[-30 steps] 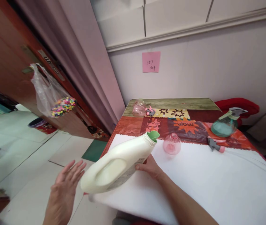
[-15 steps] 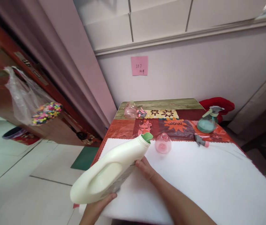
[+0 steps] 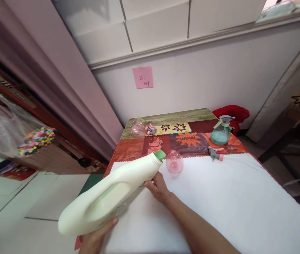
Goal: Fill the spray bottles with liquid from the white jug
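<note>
A large pale-green detergent jug (image 3: 107,195) is tilted above the table, its uncapped mouth with a green pouring spout (image 3: 160,155) pointing up and right. My left hand (image 3: 99,231) grips it from below near its base. Beneath its neck, my right hand (image 3: 159,188) is closed around the underside, fingers partly hidden. Just right of the spout, apart from it, stands a pink transparent spray bottle body (image 3: 174,163) without its top. A grey and pink spray head (image 3: 215,154) lies farther right on the white cloth (image 3: 218,197).
Behind it stands a spray bottle with blue-green liquid (image 3: 221,134). At the back left are another clear pink bottle (image 3: 138,129) and spray head (image 3: 151,129). A plastic bag of colourful pieces (image 3: 36,141) hangs on the door; a red stool (image 3: 238,114) stands behind the table.
The camera view has turned to the right, so the scene sits farther left. The jug lies a little flatter, its spout close to the pink bottle; both hands keep hold of it.
</note>
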Demonstrator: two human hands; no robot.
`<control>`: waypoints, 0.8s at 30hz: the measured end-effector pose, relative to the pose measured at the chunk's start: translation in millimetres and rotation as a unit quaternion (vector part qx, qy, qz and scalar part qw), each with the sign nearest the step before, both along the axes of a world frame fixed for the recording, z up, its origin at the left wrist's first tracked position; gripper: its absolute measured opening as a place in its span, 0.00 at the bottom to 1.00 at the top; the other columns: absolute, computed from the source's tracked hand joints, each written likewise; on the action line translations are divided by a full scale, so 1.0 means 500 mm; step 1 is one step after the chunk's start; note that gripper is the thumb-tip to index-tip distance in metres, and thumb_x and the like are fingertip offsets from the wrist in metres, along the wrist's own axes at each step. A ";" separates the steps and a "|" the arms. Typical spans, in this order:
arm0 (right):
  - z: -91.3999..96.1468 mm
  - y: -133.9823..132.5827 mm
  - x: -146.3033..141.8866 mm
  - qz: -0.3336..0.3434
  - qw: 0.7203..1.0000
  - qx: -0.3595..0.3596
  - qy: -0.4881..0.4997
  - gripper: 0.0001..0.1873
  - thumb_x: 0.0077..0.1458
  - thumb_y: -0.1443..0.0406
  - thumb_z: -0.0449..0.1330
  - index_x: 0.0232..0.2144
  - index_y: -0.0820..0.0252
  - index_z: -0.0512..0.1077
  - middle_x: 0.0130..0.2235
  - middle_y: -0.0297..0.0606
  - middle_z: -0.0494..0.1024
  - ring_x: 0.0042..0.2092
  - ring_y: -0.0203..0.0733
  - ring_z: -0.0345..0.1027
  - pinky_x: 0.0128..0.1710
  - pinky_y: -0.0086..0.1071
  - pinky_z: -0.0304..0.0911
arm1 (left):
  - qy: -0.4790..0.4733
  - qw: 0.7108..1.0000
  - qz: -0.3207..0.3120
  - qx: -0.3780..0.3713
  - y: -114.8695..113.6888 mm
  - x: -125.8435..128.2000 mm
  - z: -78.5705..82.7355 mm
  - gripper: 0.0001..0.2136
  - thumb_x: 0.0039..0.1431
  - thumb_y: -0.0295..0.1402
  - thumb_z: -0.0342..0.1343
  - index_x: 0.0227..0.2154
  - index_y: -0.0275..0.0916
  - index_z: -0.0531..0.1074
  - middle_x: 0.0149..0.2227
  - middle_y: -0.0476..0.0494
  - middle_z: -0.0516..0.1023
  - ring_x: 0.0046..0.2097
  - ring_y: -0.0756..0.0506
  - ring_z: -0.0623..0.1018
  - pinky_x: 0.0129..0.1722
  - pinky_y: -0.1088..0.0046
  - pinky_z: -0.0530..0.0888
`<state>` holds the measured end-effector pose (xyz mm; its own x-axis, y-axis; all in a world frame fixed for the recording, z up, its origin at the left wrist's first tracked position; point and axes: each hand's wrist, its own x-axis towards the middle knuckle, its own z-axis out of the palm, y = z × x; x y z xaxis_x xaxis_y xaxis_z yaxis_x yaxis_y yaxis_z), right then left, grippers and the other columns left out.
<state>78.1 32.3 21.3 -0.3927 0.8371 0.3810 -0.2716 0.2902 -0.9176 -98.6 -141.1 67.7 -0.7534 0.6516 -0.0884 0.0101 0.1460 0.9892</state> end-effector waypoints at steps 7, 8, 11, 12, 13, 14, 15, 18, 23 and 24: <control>-0.001 0.009 0.006 -0.095 0.995 0.015 0.037 0.37 0.54 0.32 0.59 0.41 0.59 0.73 0.32 0.41 0.80 0.28 0.41 0.68 0.26 0.33 0.67 | -0.141 0.989 -0.025 0.035 0.027 -0.002 0.021 0.45 0.21 0.27 0.81 0.54 0.43 0.81 0.50 0.41 0.87 0.62 0.24 0.77 0.64 0.47 0.73; 0.001 0.008 0.007 -0.101 0.994 0.008 0.050 0.37 0.54 0.33 0.60 0.43 0.59 0.72 0.31 0.40 0.79 0.27 0.40 0.68 0.25 0.32 0.67 | -0.140 0.989 -0.027 0.044 0.030 -0.003 0.022 0.44 0.22 0.28 0.81 0.53 0.43 0.82 0.49 0.41 0.88 0.61 0.24 0.78 0.63 0.48 0.75; 0.005 0.008 0.009 -0.109 0.991 -0.011 0.081 0.35 0.51 0.37 0.66 0.45 0.59 0.69 0.30 0.36 0.78 0.26 0.38 0.65 0.23 0.31 0.65 | -0.145 0.988 -0.015 0.051 0.038 -0.003 0.024 0.39 0.24 0.30 0.81 0.49 0.42 0.84 0.44 0.41 0.89 0.57 0.25 0.81 0.60 0.50 0.78; 0.005 0.009 0.009 -0.111 0.990 -0.022 0.089 0.36 0.50 0.38 0.68 0.46 0.58 0.68 0.30 0.35 0.78 0.26 0.38 0.65 0.22 0.30 0.64 | -0.147 0.988 -0.007 0.046 0.041 -0.002 0.025 0.38 0.23 0.31 0.81 0.48 0.42 0.84 0.42 0.41 0.89 0.56 0.25 0.82 0.60 0.50 0.78; 0.005 0.009 0.009 -0.112 0.988 -0.034 0.097 0.37 0.48 0.40 0.69 0.48 0.58 0.66 0.31 0.35 0.78 0.26 0.38 0.66 0.22 0.30 0.64 | -0.149 0.988 0.000 0.040 0.044 -0.002 0.026 0.37 0.23 0.32 0.81 0.46 0.41 0.85 0.40 0.42 0.89 0.55 0.25 0.83 0.60 0.50 0.78; 0.004 0.010 0.009 -0.114 0.987 -0.046 0.104 0.38 0.47 0.41 0.71 0.49 0.58 0.65 0.32 0.35 0.78 0.26 0.37 0.66 0.21 0.30 0.65 | -0.147 0.988 0.006 0.036 0.046 -0.001 0.027 0.36 0.23 0.32 0.82 0.45 0.41 0.85 0.38 0.42 0.89 0.54 0.25 0.83 0.60 0.50 0.78; 0.003 0.011 0.008 -0.115 0.986 -0.058 0.109 0.39 0.47 0.43 0.72 0.51 0.58 0.64 0.32 0.35 0.78 0.26 0.38 0.67 0.21 0.30 0.65 | -0.142 0.989 0.008 0.035 0.048 -0.001 0.028 0.36 0.23 0.33 0.82 0.45 0.41 0.85 0.37 0.43 0.89 0.54 0.26 0.84 0.61 0.50 0.77; 0.001 0.014 0.007 -0.112 0.984 -0.074 0.117 0.40 0.46 0.45 0.73 0.52 0.59 0.63 0.34 0.36 0.79 0.27 0.38 0.68 0.22 0.30 0.66 | -0.125 0.991 -0.002 0.047 0.053 -0.002 0.031 0.37 0.26 0.34 0.82 0.48 0.44 0.84 0.40 0.43 0.89 0.55 0.27 0.83 0.62 0.50 0.77; 0.004 0.017 0.009 -0.115 0.983 -0.074 0.123 0.40 0.46 0.45 0.73 0.52 0.59 0.65 0.37 0.39 0.80 0.30 0.40 0.71 0.27 0.32 0.70 | -0.115 0.991 -0.001 0.065 0.061 -0.005 0.038 0.44 0.26 0.38 0.82 0.55 0.47 0.80 0.50 0.42 0.87 0.61 0.28 0.79 0.61 0.54 0.78; 0.004 0.018 0.010 -0.117 0.983 -0.076 0.121 0.40 0.46 0.45 0.73 0.52 0.59 0.65 0.38 0.40 0.80 0.31 0.40 0.72 0.28 0.33 0.71 | -0.113 0.991 0.000 0.069 0.063 -0.004 0.041 0.44 0.27 0.38 0.82 0.55 0.48 0.80 0.51 0.42 0.87 0.61 0.28 0.79 0.59 0.54 0.79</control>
